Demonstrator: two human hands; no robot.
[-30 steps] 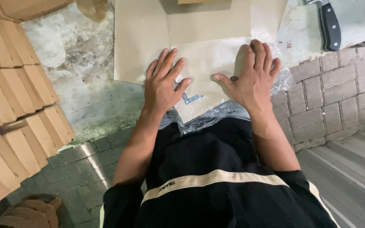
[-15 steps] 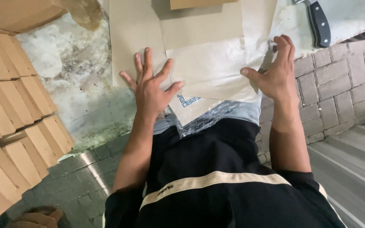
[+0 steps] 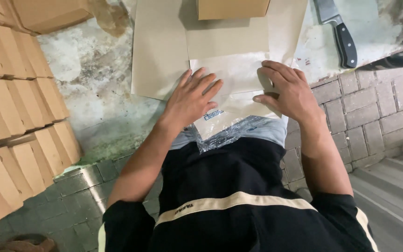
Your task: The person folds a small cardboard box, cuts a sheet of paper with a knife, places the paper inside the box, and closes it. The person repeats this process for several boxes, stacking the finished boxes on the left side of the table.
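A large brown paper sheet (image 3: 159,56) lies on the stained concrete surface. On it rests a flat item wrapped in pale paper (image 3: 232,74), with clear crinkled plastic (image 3: 229,133) showing at its near end. My left hand (image 3: 190,100) presses flat on the wrap's left part, fingers spread. My right hand (image 3: 290,93) curls over the wrap's right edge, with thumb and fingers pinching the paper flap (image 3: 269,86).
A small cardboard box (image 3: 233,8) sits on the sheet's far end. A black-handled knife (image 3: 339,32) lies at the far right. Stacks of brown paper-wrapped boxes (image 3: 19,107) line the left side. A grey brick ledge (image 3: 378,107) runs along the right.
My right hand left its flat press, went to the right edge and drew the paper flap inward. My left hand slid slightly forward and stays flat.
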